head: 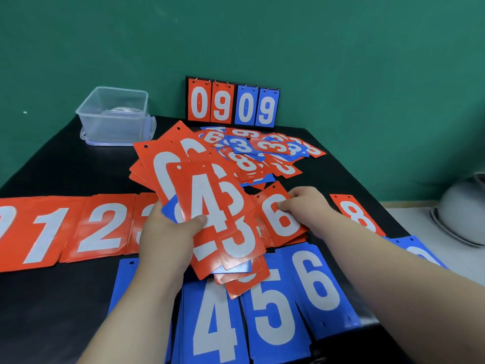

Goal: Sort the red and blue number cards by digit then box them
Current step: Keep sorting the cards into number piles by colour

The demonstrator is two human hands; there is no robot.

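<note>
The left hand [168, 232] is gripping the fan of red cards [162, 164] with its thumb clamped on the top 4 card [210, 195], long axis running near-to-far, while the right hand [304, 206], just right of the fan, is pinching the red 6 card [280, 219] lying in the red row [102, 227].

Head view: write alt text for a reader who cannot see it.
The left hand holds a fan of red cards, a 4 on top; the right hand pinches a red 6 card among sorted rows on a black table.
</note>
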